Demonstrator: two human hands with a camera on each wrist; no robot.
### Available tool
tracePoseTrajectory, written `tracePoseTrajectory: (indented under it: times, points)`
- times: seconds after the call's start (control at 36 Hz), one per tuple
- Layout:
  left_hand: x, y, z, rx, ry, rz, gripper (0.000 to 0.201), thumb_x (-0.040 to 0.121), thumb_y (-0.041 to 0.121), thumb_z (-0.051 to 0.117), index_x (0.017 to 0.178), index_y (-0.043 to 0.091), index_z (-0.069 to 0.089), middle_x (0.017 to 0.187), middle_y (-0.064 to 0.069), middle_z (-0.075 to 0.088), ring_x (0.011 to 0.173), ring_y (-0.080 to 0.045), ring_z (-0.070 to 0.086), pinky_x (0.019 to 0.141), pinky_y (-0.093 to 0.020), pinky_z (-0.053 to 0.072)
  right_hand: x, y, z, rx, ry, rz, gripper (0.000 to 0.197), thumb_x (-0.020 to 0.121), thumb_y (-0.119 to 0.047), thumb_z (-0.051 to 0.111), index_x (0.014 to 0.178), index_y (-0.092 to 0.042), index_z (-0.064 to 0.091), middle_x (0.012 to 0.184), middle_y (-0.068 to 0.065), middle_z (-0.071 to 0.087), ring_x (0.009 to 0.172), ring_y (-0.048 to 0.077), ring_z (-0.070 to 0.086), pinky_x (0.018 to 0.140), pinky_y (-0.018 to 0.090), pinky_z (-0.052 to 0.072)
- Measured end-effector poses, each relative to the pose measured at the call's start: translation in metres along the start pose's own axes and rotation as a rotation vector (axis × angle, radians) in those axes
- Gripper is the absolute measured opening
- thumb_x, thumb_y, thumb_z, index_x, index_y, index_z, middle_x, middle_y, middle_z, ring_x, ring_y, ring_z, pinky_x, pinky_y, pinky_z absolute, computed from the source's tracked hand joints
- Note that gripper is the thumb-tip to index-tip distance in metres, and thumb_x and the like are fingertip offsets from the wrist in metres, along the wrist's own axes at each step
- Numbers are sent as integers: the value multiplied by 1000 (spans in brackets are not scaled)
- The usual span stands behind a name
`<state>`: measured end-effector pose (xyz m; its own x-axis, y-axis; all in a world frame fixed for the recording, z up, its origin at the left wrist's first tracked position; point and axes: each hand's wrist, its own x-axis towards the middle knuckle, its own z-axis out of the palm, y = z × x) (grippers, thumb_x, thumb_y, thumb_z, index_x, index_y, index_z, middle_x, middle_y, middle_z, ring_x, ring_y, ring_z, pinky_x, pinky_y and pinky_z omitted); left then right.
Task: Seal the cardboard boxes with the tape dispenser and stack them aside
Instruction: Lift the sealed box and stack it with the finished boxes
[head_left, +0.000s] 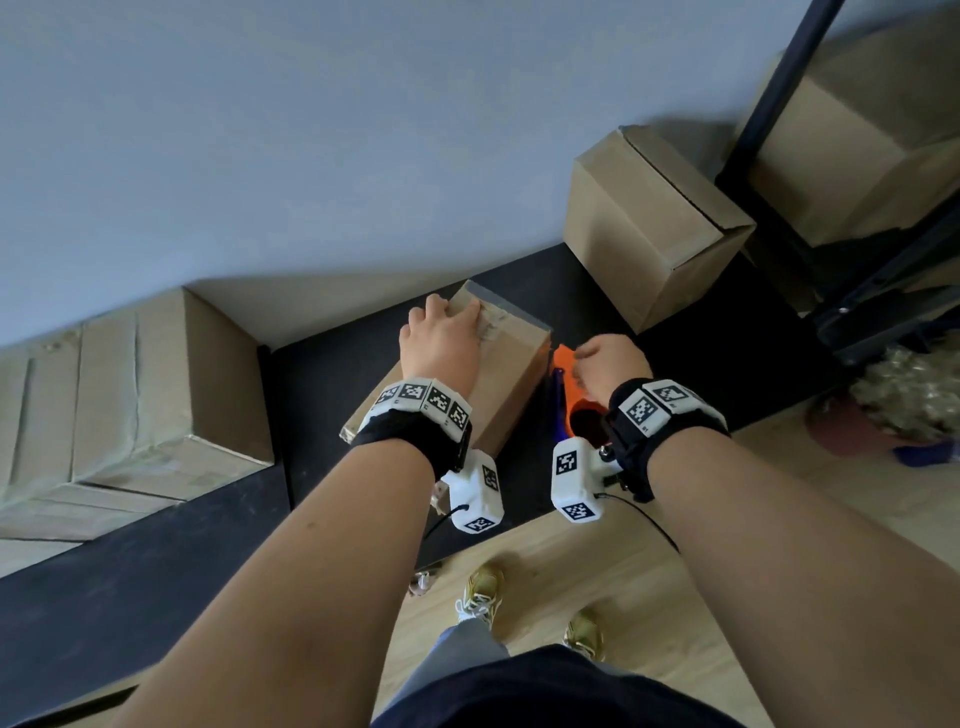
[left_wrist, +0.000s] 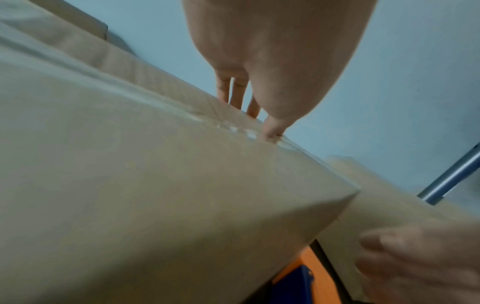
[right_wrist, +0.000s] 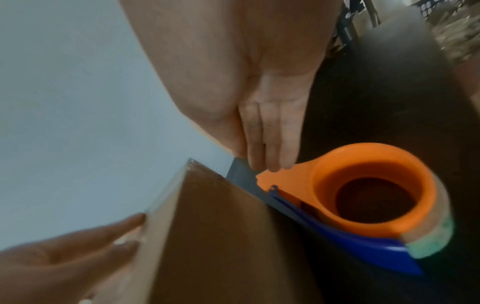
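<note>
A small cardboard box (head_left: 501, 364) (left_wrist: 155, 185) (right_wrist: 221, 226) lies on the black table (head_left: 332, 405), with clear tape running along its top seam and over the far end. My left hand (head_left: 441, 338) (left_wrist: 272, 61) rests flat on the box's far end; its fingers reach over the far edge and the thumb presses the tape. The orange and blue tape dispenser (head_left: 563, 364) (right_wrist: 363, 185) (left_wrist: 306, 267) lies on the table against the box's right side. My right hand (head_left: 608, 364) (right_wrist: 246, 82) is on top of it and holds its orange front end with thumb and fingertips.
A taller cardboard box (head_left: 639, 228) stands at the table's back right. Large taped boxes (head_left: 156, 389) sit at the left. A black metal rack (head_left: 779, 104) holding another box (head_left: 857, 145) stands at the right. The wall runs close behind, and wooden floor shows below.
</note>
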<state>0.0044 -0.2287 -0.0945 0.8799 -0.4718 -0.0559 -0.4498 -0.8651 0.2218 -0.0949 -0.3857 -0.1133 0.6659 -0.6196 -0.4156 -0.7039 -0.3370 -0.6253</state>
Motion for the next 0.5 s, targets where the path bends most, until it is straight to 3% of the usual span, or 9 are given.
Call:
tracePoseTrajectory:
  times: [0.08, 0.14, 0.22, 0.31, 0.42, 0.5]
  points:
    - [-2, 0, -6, -25, 21, -36, 41, 94, 18, 43, 132, 32, 52, 126, -8, 45, 115, -30, 42, 97, -38, 36, 5, -13, -3, 150, 36, -80, 14, 80, -8, 60, 75, -9, 73, 83, 11, 73, 84, 34, 69, 86, 48, 55]
    - [-2, 0, -10, -43, -4, -76, 38, 95, 20, 42, 129, 31, 55, 120, -9, 46, 111, -30, 45, 91, -38, 39, 11, -19, -2, 205, 29, -97, 11, 77, -14, 63, 69, -15, 70, 75, 8, 72, 79, 30, 71, 83, 48, 57]
    - [1, 0, -15, -88, -38, -151, 32, 94, 25, 44, 122, 27, 59, 112, -8, 46, 105, -30, 49, 80, -38, 43, 14, -30, 3, 252, 19, -105, 5, 74, -23, 70, 71, -19, 68, 80, 7, 73, 84, 30, 71, 85, 47, 57]
    - [5, -5, -20, -109, -46, -207, 27, 93, 21, 43, 118, 19, 55, 115, -9, 49, 102, -32, 54, 72, -36, 40, 9, -38, 4, 237, 63, -99, 9, 77, -18, 73, 83, -18, 67, 92, 8, 73, 90, 29, 69, 89, 44, 55]
    - [11, -19, -21, -249, -16, -250, 28, 89, 4, 44, 117, 7, 47, 121, -12, 51, 103, -30, 55, 73, -33, 39, 10, -45, 9, 193, 82, -128, 16, 79, -12, 74, 94, -14, 68, 99, 6, 71, 94, 26, 67, 91, 41, 53]
    - [12, -30, -18, -335, 34, -199, 28, 86, -1, 45, 113, 7, 50, 121, -9, 50, 100, -25, 53, 76, -28, 37, 11, -50, 16, 138, 88, -176, 17, 81, -10, 72, 97, -12, 69, 103, 5, 71, 98, 24, 65, 92, 35, 50]
